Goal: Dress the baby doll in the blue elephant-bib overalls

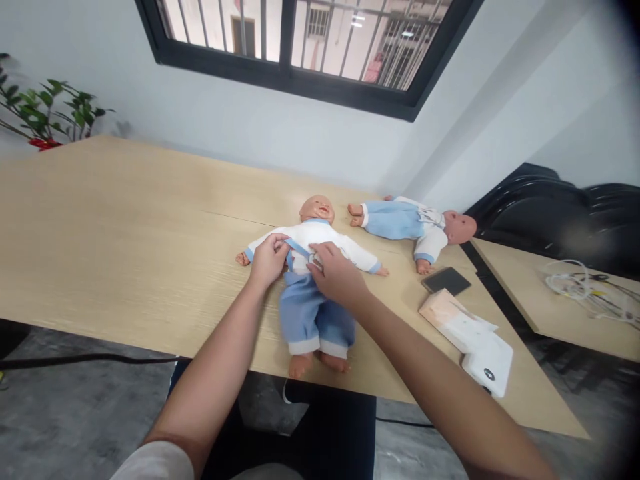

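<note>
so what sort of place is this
Possibly a training room or office: two clothed baby dolls lie on a wood-grain table, what look like stacked black chairs stand beyond, and the window has bars.

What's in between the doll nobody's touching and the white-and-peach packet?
A flat dark slab lies between the untouched doll and the white-and-peach packet, as the head view shows.

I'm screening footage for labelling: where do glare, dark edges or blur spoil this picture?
Head view: small white reflections on the window; head view: right-hand corners fade to black; head view: glossy black shapes at right look smeared, while the left hand, right hand and doll beneath are clearer, fine fingertip detail soft.
</note>
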Tool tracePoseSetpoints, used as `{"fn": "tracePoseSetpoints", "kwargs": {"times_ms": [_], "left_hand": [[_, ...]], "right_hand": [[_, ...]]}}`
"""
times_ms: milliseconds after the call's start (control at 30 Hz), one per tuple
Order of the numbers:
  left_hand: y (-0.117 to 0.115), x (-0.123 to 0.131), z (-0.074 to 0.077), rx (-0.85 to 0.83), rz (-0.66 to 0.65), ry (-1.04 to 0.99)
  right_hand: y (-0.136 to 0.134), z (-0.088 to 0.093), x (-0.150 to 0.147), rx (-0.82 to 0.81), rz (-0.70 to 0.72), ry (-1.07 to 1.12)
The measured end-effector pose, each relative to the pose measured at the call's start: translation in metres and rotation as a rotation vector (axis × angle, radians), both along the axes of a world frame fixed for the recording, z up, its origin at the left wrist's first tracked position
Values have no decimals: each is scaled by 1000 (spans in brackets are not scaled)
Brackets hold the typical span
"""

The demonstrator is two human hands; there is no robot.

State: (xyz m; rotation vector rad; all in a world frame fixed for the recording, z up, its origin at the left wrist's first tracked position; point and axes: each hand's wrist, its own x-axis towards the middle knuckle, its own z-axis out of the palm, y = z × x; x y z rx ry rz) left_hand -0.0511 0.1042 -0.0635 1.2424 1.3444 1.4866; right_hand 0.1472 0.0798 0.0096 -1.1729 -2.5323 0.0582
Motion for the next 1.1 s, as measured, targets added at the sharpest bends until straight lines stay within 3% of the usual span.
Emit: {"fn": "tracePoseSetpoints", "kwargs": {"times_ms": [67, 167, 333, 400, 533, 633, 733, 867, 933, 1100], "left_hand": [[-2, 2, 3, 19, -42, 5], [-11, 2, 11, -1, -34, 116], [-53, -1, 19, 17, 193, 400], [-77, -2, 18, 10, 221, 435], [-115, 1, 9, 59, -99, 490], [-126, 2, 3, 156, -262, 606], [-128, 1, -2, 239, -254, 677], [-130, 1, -4, 366, -240, 732], [-131, 3, -3, 417, -270, 739], [-131, 6, -4, 492, -366, 745]], "right_hand": [[2, 2, -7, -61, -118, -75], [-8, 9, -14, -145, -128, -225], [-35, 17, -16, -86, -108, -294], [-39, 17, -15, -78, -88, -277], [-27, 18, -16, -86, -104, -151], [-7, 21, -16, -69, -96, 37], [9, 25, -15, -126, -120, 314], [16, 28, -13, -410, -270, 648], [16, 29, -12, -511, -313, 732], [21, 24, -6, -565, -262, 853]]}}
